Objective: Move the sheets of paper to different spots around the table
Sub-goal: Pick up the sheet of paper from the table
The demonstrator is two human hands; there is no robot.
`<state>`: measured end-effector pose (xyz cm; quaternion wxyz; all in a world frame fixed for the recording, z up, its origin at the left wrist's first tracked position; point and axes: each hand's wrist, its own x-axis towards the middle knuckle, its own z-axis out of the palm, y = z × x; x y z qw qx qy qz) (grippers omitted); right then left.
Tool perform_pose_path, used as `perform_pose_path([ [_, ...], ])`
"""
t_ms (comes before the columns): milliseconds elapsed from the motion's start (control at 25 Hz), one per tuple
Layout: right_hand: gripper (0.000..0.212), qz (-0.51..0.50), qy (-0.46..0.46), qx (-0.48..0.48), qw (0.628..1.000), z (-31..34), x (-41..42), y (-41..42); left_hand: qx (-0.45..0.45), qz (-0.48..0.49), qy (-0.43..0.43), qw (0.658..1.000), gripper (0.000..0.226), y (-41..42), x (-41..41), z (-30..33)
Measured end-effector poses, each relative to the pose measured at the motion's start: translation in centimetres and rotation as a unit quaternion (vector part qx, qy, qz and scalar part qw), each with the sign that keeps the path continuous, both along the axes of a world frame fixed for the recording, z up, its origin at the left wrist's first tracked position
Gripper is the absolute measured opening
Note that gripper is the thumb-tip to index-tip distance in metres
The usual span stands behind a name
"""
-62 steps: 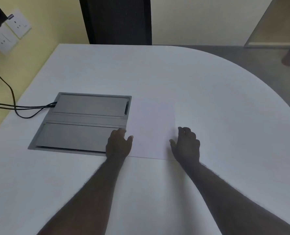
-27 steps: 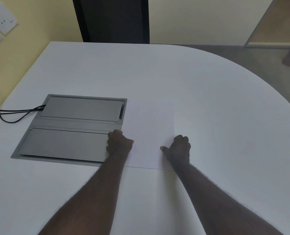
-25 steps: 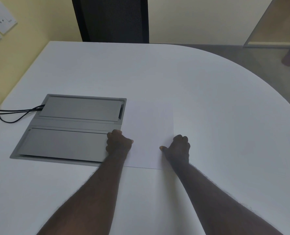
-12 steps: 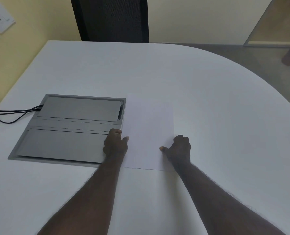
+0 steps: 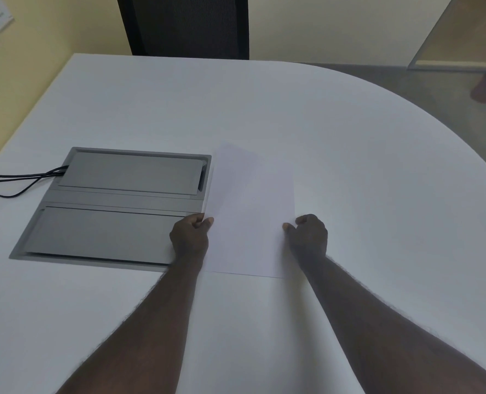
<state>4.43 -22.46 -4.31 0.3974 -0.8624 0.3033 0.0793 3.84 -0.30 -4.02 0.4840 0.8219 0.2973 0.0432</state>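
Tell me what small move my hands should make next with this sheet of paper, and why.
Probably lift the sheet of paper a little and carry it right. The left hand and right hand each pinch a side edge, and its far end looks already raised. The grey cable box sits right beside its left edge, while the white table is bare to the right.

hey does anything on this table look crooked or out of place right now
Only slightly. The sheet of paper sits a little askew, its far left corner apparently lifted, while the left hand and right hand hold its side edges beside the grey cable box. Nothing looks spilled or damaged.
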Motion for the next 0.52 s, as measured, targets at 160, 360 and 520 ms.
perform_pose_path([
  [160, 0.032, -0.022, -0.009, 0.011, 1.000, -0.11, 0.38, -0.03, 0.008, -0.021, -0.026, 0.999, 0.018, 0.15, -0.33, 0.11],
  [360, 0.029, -0.001, -0.003, -0.019, 1.000, -0.36, 0.43, 0.10, 0.041, -0.019, -0.067, 0.997, 0.011, 0.01, -0.39, 0.18],
  [520, 0.034, 0.001, -0.015, -0.001, 1.000, -0.52, 0.31, 0.19, -0.009, 0.005, -0.071, 0.997, 0.013, 0.36, -0.20, 0.03],
])
